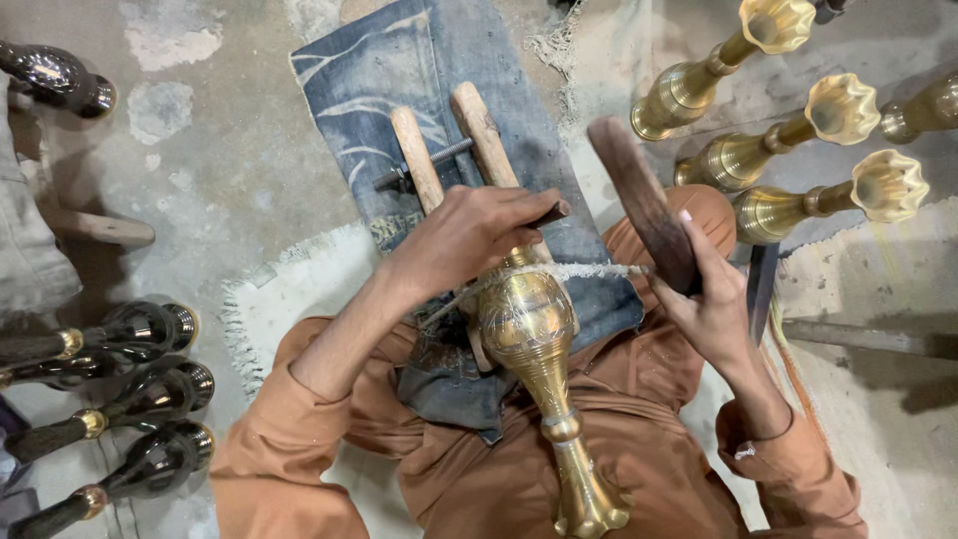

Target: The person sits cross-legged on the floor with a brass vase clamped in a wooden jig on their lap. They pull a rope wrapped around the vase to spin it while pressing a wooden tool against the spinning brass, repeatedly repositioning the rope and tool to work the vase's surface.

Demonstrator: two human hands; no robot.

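Hands: left (469, 235) grips 1 brass vase (529, 329), right (704, 299) perhaps a mallet (639, 200).

brass vases: four in view, one engraved brass vase (527, 329) on the lap and three polished brass vases (699, 80) (758, 150) (798, 205) at upper right; a further brass piece (923, 112) at the right edge is cut off, kind uncertain. dark vases: five counted, four dark vases (120, 329) (140, 367) (130, 404) (140, 469) at lower left and one more (55, 78) at upper left. wooden clamp jaws: two (417, 160) (484, 135). threaded bolt (424, 165): one. dark wooden mallet (644, 205): one. denim cloth (399, 70): one. hands: two, left hand (469, 235) and right hand (704, 304).
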